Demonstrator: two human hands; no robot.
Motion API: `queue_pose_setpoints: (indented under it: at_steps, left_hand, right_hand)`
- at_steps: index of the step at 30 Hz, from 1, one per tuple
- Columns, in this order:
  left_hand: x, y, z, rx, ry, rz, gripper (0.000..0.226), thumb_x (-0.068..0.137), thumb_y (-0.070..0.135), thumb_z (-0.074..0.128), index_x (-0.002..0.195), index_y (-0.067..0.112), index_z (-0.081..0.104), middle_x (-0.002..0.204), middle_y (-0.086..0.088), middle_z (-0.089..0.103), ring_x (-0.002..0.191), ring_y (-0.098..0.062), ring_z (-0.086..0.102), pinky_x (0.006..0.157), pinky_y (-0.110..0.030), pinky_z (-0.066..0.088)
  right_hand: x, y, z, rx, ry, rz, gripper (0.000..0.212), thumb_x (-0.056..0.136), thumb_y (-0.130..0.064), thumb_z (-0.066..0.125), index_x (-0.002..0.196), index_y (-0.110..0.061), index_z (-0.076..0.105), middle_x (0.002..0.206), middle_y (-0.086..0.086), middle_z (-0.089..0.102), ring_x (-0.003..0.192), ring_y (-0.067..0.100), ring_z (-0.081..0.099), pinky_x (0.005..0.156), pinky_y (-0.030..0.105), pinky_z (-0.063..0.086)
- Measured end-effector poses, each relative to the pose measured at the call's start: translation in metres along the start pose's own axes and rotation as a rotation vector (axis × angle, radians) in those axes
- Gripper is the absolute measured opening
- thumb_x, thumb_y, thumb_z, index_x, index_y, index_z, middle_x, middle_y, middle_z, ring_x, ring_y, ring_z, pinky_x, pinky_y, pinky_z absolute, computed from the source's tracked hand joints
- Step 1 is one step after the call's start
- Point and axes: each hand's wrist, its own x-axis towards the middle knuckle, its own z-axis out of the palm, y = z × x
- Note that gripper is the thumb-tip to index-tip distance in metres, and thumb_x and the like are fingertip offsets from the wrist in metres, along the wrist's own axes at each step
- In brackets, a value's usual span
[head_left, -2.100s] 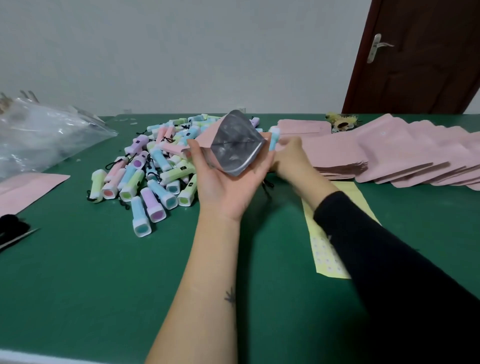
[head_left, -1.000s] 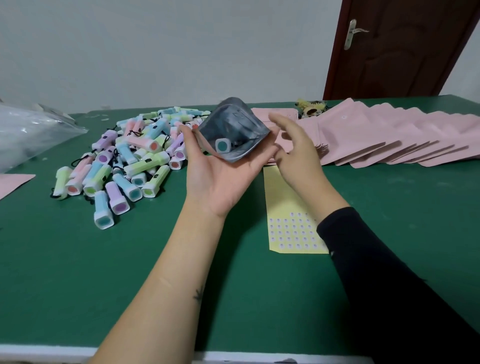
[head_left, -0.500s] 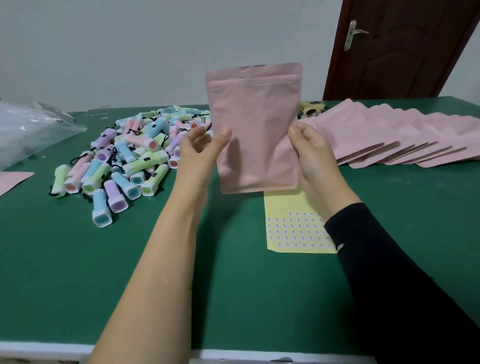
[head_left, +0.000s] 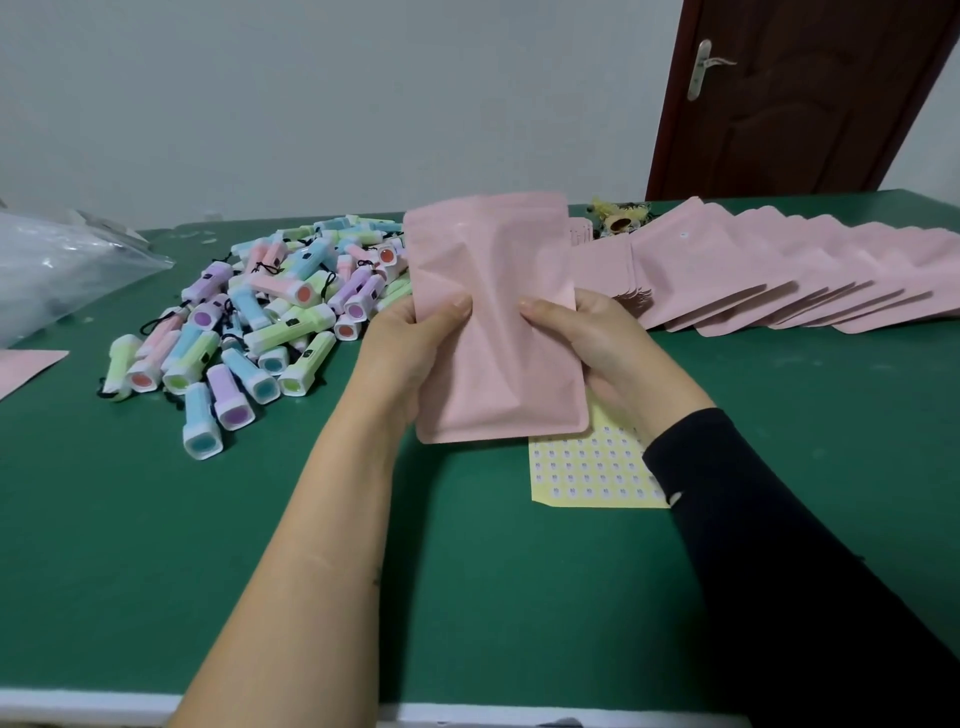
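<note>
Pouch: the pink pouch (head_left: 498, 322) is up off the green table (head_left: 156, 571), dead centre, held between both hands.
Left hand: the left hand (head_left: 410, 353) grips the pouch's nine o'clock edge, thumb on the front, fingers curled behind.
Right hand: the right hand (head_left: 597, 348) matches it at the three o'clock edge, thumb pinching the front face.
Long axis: it runs twelve to six, with the top leaning a touch toward eleven.
Which way it points: the top end is up at twelve and away from the person, the rounded bottom corners are down at six, and the flat front faces the camera.
Done so far: the front is creased and puffed through the middle, so I'd judge it already loaded, though nothing inside can be seen.
Mouth: I cannot tell from here whether the top edge is pressed closed.
Left to do: likely seal the top, perhaps add a dot from the yellow sticker sheet (head_left: 592, 473) lying at five o'clock under the pouch, then set it down.
Stock waiting: the heap of pastel mini torches (head_left: 270, 322) at nine to ten o'clock of the pouch is big, so there are plenty more rounds ahead by my reckoning.
Other pouches: a fanned row of pink pouches (head_left: 779, 270) lies at two o'clock, flat on the table.
Far left: a clear plastic bag (head_left: 62, 270) sits at the nine o'clock edge, well apart.
</note>
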Motion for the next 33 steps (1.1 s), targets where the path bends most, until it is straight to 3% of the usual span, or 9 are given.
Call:
queue_pose_setpoints:
  at_steps: [2, 5, 12, 18, 23, 26, 28, 31, 33]
  left_hand:
    - [0.000, 0.002, -0.002, -0.006, -0.027, -0.035, 0.009, 0.083, 0.022, 0.076, 0.090, 0.016, 0.073, 0.090, -0.003, 0.077, 0.078, -0.017, 0.074, 0.066, -0.027, 0.056]
    - [-0.002, 0.006, -0.005, -0.021, -0.057, -0.068, 0.037, 0.068, 0.034, 0.083, 0.098, 0.016, 0.073, 0.097, -0.003, 0.077, 0.087, -0.020, 0.074, 0.072, -0.029, 0.058]
    - [-0.004, 0.006, -0.002, 0.050, -0.045, -0.129, 0.058, 0.054, 0.044, 0.087, 0.102, 0.015, 0.074, 0.096, -0.003, 0.077, 0.087, -0.024, 0.075, 0.082, -0.036, 0.057]
    - [-0.003, 0.004, -0.001, 0.013, -0.027, -0.155, 0.045, 0.059, 0.030, 0.084, 0.101, 0.015, 0.075, 0.095, -0.006, 0.077, 0.087, -0.025, 0.074, 0.080, -0.035, 0.057]
    - [-0.003, 0.004, 0.001, -0.009, 0.021, -0.158, 0.047, 0.057, 0.024, 0.083, 0.101, 0.011, 0.075, 0.094, -0.009, 0.077, 0.091, -0.030, 0.073, 0.090, -0.041, 0.056]
    - [-0.005, 0.006, 0.002, 0.035, 0.014, -0.135, 0.043, 0.056, 0.026, 0.084, 0.096, 0.014, 0.076, 0.092, -0.006, 0.077, 0.087, -0.026, 0.074, 0.081, -0.036, 0.058]
    - [-0.005, 0.006, 0.002, 0.064, 0.013, -0.112, 0.034, 0.061, 0.022, 0.086, 0.093, 0.015, 0.075, 0.089, -0.004, 0.077, 0.081, -0.022, 0.075, 0.073, -0.031, 0.057]
    - [-0.005, 0.007, 0.001, 0.080, 0.039, -0.107, 0.027, 0.070, 0.014, 0.085, 0.094, 0.014, 0.074, 0.088, -0.003, 0.077, 0.079, -0.020, 0.074, 0.070, -0.028, 0.056]
    - [-0.004, 0.007, 0.000, 0.081, 0.070, -0.102, 0.028, 0.071, 0.012, 0.084, 0.097, 0.013, 0.074, 0.089, -0.002, 0.077, 0.079, -0.019, 0.074, 0.067, -0.026, 0.054]
  right_hand:
    - [0.001, 0.002, 0.000, 0.004, -0.002, 0.013, 0.020, 0.084, -0.019, 0.075, 0.102, -0.010, 0.071, 0.100, 0.008, 0.076, 0.095, 0.025, 0.072, 0.088, 0.040, 0.056]
    - [0.001, 0.004, 0.001, -0.029, -0.018, 0.015, 0.017, 0.083, -0.017, 0.076, 0.098, -0.011, 0.073, 0.096, 0.007, 0.076, 0.091, 0.024, 0.073, 0.084, 0.038, 0.058]
    - [0.000, 0.003, 0.006, -0.095, -0.037, 0.032, 0.016, 0.080, -0.023, 0.079, 0.092, -0.016, 0.071, 0.087, 0.000, 0.077, 0.081, 0.018, 0.074, 0.074, 0.032, 0.060]
    - [-0.002, 0.002, 0.009, -0.145, -0.026, 0.033, 0.016, 0.082, -0.020, 0.077, 0.095, -0.015, 0.072, 0.088, 0.002, 0.077, 0.081, 0.020, 0.074, 0.075, 0.034, 0.060]
    - [-0.004, -0.002, 0.012, -0.197, -0.002, 0.041, 0.018, 0.081, -0.022, 0.078, 0.096, -0.014, 0.072, 0.090, 0.003, 0.077, 0.082, 0.021, 0.074, 0.080, 0.038, 0.060]
    - [-0.006, -0.003, 0.013, -0.196, 0.063, 0.059, 0.037, 0.073, -0.036, 0.083, 0.099, -0.014, 0.067, 0.086, 0.000, 0.076, 0.072, 0.015, 0.074, 0.066, 0.030, 0.060]
    - [-0.007, -0.003, 0.014, -0.211, 0.083, 0.069, 0.047, 0.069, -0.040, 0.085, 0.104, -0.014, 0.066, 0.088, -0.001, 0.076, 0.071, 0.014, 0.074, 0.065, 0.030, 0.061]
    - [-0.006, -0.004, 0.013, -0.193, 0.064, 0.086, 0.034, 0.073, -0.024, 0.083, 0.102, -0.012, 0.070, 0.087, 0.004, 0.077, 0.079, 0.023, 0.074, 0.079, 0.043, 0.060]
    - [-0.005, -0.004, 0.013, -0.207, 0.059, 0.087, 0.024, 0.074, -0.017, 0.082, 0.096, -0.013, 0.072, 0.083, 0.003, 0.077, 0.078, 0.024, 0.074, 0.080, 0.044, 0.060]
